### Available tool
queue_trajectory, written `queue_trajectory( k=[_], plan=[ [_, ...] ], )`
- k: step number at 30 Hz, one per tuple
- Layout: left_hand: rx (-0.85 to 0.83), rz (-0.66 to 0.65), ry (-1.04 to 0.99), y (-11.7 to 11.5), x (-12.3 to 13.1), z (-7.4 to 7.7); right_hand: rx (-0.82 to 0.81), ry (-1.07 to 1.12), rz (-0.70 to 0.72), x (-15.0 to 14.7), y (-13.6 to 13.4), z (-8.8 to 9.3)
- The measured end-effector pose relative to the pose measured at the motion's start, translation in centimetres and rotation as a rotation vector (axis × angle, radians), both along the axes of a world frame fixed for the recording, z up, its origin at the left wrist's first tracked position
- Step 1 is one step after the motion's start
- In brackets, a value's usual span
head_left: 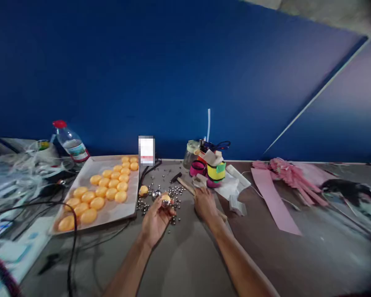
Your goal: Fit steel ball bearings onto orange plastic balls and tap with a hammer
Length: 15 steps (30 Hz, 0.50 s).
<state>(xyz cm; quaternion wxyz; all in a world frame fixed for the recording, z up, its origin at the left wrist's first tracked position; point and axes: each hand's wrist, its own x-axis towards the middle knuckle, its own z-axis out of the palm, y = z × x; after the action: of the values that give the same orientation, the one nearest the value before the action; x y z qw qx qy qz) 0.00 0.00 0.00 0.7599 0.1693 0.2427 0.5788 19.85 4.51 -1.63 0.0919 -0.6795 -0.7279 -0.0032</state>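
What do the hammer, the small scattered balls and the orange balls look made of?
Hammer: handle likely wood, pale and matte; its dark head is probably metal, but too small to be sure.
Small balls: probably polished steel or another metal, given their bright, silvery glints.
Orange balls: perhaps plastic, judging by the smooth, even colour and soft sheen.

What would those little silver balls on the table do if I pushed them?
The little silver balls would probably roll and scatter, since they look round and lie loose on the table. They may feel slippery, because they look shiny and smooth. If that shine is metal, they're likely hard and heavy for their size.
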Motion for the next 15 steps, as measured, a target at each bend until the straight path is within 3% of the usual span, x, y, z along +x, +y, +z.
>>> queue_trajectory(
  k=[5, 9, 12, 15],
  plan=[
    [-0.012, -0.007, -0.04, 0.0, -0.1, 0.3, 0.018, 0.079, 0.065, -0.1, -0.5, 1.1],
    [-0.026, 0.009, -0.092, 0.4, -0.2, 0.1, 0.203, 0.291, 0.134, -0.6, -1.6, 2.2],
    [-0.027, 0.042, -0.145, 0.6, -0.4, 0.0, 0.351, 0.428, 0.307, -1.1, -2.4, 2.9],
    [-0.005, 0.085, -0.16, 0.7, -0.6, 0.0, 0.37, 0.484, 0.462, -1.5, -3.1, 3.3]
  ],
)
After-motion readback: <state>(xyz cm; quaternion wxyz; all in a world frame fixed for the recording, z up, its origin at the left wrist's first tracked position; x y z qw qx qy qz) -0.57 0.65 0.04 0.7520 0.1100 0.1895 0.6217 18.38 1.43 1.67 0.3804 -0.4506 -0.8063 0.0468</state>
